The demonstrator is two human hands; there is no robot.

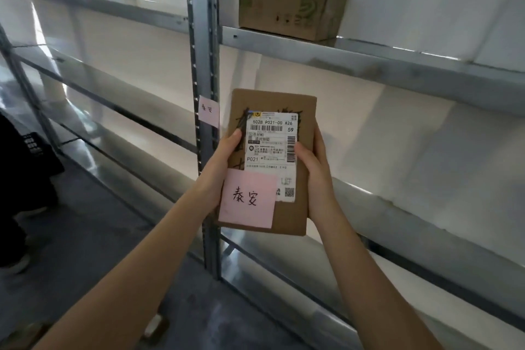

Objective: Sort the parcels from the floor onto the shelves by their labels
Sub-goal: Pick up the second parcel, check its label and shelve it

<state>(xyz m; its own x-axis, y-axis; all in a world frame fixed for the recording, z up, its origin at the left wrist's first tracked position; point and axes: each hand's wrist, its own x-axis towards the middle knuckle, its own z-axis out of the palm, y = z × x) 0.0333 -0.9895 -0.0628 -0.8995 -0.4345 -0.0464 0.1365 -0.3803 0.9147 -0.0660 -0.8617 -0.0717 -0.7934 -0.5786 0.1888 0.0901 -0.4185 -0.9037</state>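
I hold a flat brown cardboard parcel (287,219) upright in front of the metal shelving. A white shipping label (271,150) covers its face and a pink sticky note (247,199) with handwritten characters sits at its lower left. My left hand (218,167) grips the parcel's left edge, thumb on the label. My right hand (315,176) grips the right edge. A matching pink note (209,111) is stuck on the grey upright post (203,37) just left of the parcel.
A brown carton (292,7) with green print stands on the upper right shelf (397,62). More metal shelves (119,102) run to the left and below. A person's dark legs and shoes (17,207) are at the left on the grey floor.
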